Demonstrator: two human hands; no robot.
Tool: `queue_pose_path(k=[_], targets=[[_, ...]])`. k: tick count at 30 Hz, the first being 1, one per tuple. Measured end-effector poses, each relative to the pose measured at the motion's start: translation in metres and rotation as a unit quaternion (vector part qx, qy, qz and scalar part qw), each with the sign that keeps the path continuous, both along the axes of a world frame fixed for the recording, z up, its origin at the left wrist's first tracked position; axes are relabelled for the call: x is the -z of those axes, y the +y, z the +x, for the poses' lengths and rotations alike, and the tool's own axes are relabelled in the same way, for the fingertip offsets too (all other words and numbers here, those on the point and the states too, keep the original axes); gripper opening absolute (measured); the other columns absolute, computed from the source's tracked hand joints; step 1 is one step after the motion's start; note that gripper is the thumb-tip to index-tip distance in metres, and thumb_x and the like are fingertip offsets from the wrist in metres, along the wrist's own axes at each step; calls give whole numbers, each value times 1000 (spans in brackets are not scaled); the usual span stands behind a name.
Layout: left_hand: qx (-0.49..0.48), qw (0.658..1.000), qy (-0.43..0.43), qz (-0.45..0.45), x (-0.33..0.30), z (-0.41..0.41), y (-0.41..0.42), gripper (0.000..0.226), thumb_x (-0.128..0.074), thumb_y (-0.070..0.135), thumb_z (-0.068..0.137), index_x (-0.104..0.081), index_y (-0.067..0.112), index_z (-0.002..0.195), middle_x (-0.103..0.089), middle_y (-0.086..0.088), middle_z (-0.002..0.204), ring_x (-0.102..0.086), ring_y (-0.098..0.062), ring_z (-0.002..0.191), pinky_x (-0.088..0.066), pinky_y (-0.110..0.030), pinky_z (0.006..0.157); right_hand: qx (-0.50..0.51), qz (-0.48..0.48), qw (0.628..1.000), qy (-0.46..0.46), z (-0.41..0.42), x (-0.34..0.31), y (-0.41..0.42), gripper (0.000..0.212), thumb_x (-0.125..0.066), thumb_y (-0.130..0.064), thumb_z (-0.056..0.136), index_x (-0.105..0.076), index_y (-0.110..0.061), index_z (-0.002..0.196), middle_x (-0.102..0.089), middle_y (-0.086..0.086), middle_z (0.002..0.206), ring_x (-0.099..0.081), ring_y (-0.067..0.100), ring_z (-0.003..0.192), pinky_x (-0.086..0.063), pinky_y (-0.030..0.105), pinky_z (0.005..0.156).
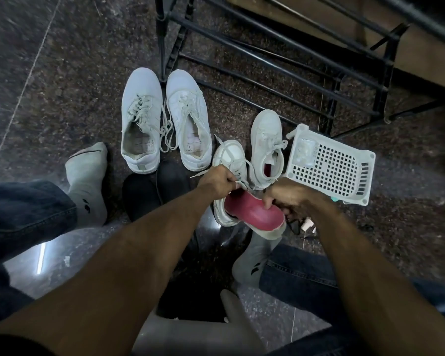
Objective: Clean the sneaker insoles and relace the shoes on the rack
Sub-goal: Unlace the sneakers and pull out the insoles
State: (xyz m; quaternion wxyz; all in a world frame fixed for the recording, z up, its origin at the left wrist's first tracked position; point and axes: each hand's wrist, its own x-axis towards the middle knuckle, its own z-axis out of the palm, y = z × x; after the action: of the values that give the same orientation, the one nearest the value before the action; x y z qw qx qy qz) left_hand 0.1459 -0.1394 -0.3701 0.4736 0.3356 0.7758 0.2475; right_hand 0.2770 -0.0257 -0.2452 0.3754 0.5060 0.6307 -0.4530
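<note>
Pulling the pink insole (252,214) out of the small white sneaker (229,160) is the step you are on, as I judge it. Your right hand (285,199) has its fingers curled over the insole's right edge, thumb on the pink face, so it is pinching the insole. The heel end of the insole sticks out toward you; its toe end sits at the shoe's mouth, and I cannot tell how much is inside. Your left hand (217,182) is closed on the laces and tongue at the shoe's opening, bracing it.

Keep that left hand firm and hold the opening wide, so the insole slides rather than folds. Draw the insole toward you along the shoe's length; twisting may crease it or tear its worn edge. If it sticks, work your fingers under it nearer the toe.

The matching small sneaker (266,147) stands just right of this one, with pink showing inside. The larger white pair (165,119) lies farther left, laced. The white basket (329,168) rests tilted at right, near the black rack (280,60) beyond.
</note>
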Motion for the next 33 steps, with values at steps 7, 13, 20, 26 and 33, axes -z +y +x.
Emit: queue_pose_path(k=[7, 13, 20, 26, 33], targets=[[-115, 990, -72, 32, -18, 6, -14, 18, -69, 21, 88, -75, 15, 103, -73, 1, 106, -66, -13, 98, -50, -25, 92, 12, 2, 997, 75, 1, -41, 25, 22, -59, -8, 60, -65, -2, 81, -60, 10, 74, -52, 22, 70, -35, 27, 59], [-480, 865, -132, 63, -24, 12, -55, 26, -61, 36, 89, -70, 16, 76, -61, 4, 62, -55, -20, 66, -43, -27, 60, 86, 12, 976, 202, 6, -56, 16, 19, -51, -14, 49, -51, -2, 64, -49, -1, 52, -45, 9, 43, -34, 19, 44], [-420, 817, -394, 17, -37, 26, -75, 60, -37, 67, 92, -60, 17, 117, -67, -6, 108, -63, -24, 100, -52, -38, 78, 94, 66, 969, 218, -3, -2, -45, 11, -55, -3, 80, -63, 2, 76, -55, 7, 70, -51, 18, 61, -45, 25, 55], [-397, 876, -275, -9, -30, 19, -87, 18, -67, 0, 79, -70, 11, 93, -72, -8, 86, -65, -20, 69, -52, -29, 62, 95, 33, 984, 149, 6, 46, -94, 17, -62, -20, 85, -68, -7, 76, -64, 9, 65, -54, 18, 49, -41, 26, 46], [-358, 908, -176, -126, -8, 23, -111, 18, -61, -8, 73, -70, 6, 79, -62, -6, 67, -59, -22, 67, -45, -26, 59, 125, 223, 966, 42, 19, 73, -82, 28, -61, -41, 84, -62, -14, 95, -63, 6, 90, -63, 27, 87, -47, 30, 73]])
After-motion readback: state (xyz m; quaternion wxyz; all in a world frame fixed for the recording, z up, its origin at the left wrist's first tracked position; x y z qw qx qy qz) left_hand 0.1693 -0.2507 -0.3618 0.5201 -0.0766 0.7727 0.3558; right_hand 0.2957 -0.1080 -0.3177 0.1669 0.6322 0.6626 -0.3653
